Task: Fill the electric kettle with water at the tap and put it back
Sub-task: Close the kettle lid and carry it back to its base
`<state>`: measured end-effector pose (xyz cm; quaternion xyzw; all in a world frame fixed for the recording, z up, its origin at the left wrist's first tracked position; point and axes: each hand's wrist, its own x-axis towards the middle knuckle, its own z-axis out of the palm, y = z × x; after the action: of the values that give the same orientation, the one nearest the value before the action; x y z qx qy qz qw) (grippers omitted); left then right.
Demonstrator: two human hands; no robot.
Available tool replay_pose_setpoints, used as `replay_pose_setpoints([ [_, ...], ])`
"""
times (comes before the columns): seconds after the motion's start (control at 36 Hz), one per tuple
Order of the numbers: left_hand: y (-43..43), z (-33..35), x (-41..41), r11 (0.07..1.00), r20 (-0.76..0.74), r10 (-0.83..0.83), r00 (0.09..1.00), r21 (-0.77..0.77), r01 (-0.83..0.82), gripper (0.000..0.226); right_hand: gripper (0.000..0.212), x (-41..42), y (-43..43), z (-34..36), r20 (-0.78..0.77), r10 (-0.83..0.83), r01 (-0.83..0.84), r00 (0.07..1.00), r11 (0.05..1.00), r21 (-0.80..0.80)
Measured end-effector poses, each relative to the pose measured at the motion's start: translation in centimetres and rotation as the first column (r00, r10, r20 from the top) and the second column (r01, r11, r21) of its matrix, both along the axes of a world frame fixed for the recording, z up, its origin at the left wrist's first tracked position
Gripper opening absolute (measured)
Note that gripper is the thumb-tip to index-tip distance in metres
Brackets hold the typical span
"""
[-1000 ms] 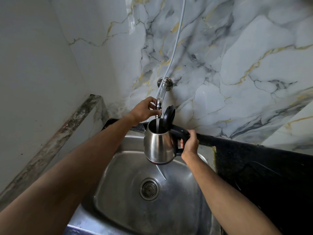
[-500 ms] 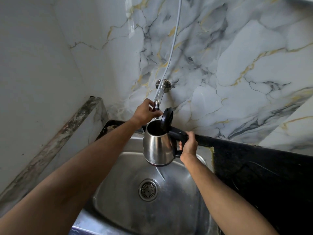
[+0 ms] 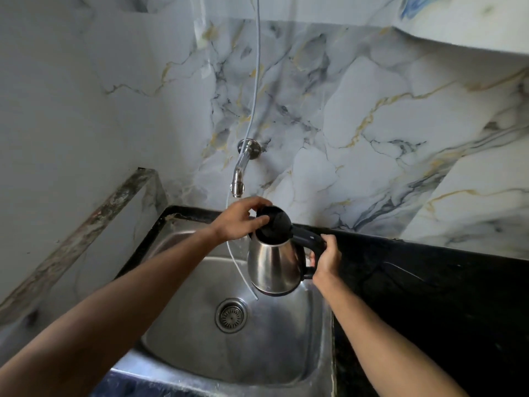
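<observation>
Over steel sink [image 3: 286, 353]: tapered steel kettle [image 3: 273, 266], right hand [image 3: 327, 259] on handle.

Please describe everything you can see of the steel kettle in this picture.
The shiny stainless-steel electric kettle has a tapered body, a black hinged lid and a black curved handle. It hangs upright in the air above the metal sink, below and to the right of the chrome wall tap. The right hand grips the handle; the left hand touches the lid, which is partly lowered. Its contents are hidden.
</observation>
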<state>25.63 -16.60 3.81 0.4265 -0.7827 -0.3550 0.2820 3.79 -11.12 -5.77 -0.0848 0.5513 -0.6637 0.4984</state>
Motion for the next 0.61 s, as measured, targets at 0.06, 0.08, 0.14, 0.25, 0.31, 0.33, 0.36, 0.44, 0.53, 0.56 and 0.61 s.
replay_pose_setpoints([
  [0.06,1.3,-0.6,-0.6,0.998,-0.017,0.036,0.999,0.059,-0.035,0.031,0.018,-1.0,0.7,0.4,-0.007,0.003,-0.003,1.000,1.000,0.001],
  [0.08,1.9,-0.8,-1.0,0.997,-0.008,0.049,0.999,0.066,-0.048,0.029,0.018,-1.5,1.1,0.6,-0.009,0.004,-0.004,1.000,1.000,-0.007],
  [0.14,3.6,-0.7,-2.3,0.996,-0.005,0.056,0.998,0.069,-0.056,0.026,0.019,-2.7,2.0,1.4,-0.008,0.000,0.000,1.000,1.000,-0.018],
  [0.25,6.3,0.0,-5.3,0.994,0.089,0.084,0.992,-0.083,-0.076,0.024,0.018,-5.4,3.9,2.4,0.004,-0.009,0.009,1.000,1.000,-0.023],
  [0.31,8.0,0.6,-7.2,0.988,0.120,0.101,0.988,-0.132,-0.085,0.027,0.018,-6.9,5.1,3.1,-0.010,-0.018,0.018,1.000,0.999,-0.044],
  [0.33,8.5,0.8,-7.8,0.986,0.116,0.113,0.987,-0.136,-0.096,0.029,0.019,-7.3,5.4,3.3,-0.013,-0.024,0.023,1.000,0.998,-0.055],
  [0.36,9.2,1.1,-8.7,0.986,0.103,0.123,0.987,-0.127,-0.109,0.031,0.020,-8.0,6.0,3.6,-0.018,-0.029,0.028,0.999,0.998,-0.060],
  [0.44,11.4,2.0,-11.1,0.987,0.033,0.155,0.987,-0.038,-0.154,0.036,0.023,-10.0,7.5,4.4,-0.028,-0.030,0.028,0.999,0.996,-0.086],
  [0.53,13.2,2.9,-13.4,0.988,-0.035,0.156,0.987,0.026,-0.155,0.036,0.021,-12.0,9.0,5.0,-0.025,-0.024,0.021,0.999,0.994,-0.107],
  [0.56,13.7,3.1,-14.2,0.988,-0.045,0.154,0.987,0.032,-0.152,0.035,0.021,-12.8,9.5,5.3,-0.032,-0.020,0.017,0.999,0.994,-0.111],
  [0.61,14.7,3.5,-15.5,0.988,-0.061,0.148,0.987,0.048,-0.145,0.034,0.024,-14.1,10.2,5.6,-0.060,-0.005,-0.002,0.998,0.993,-0.121],
])
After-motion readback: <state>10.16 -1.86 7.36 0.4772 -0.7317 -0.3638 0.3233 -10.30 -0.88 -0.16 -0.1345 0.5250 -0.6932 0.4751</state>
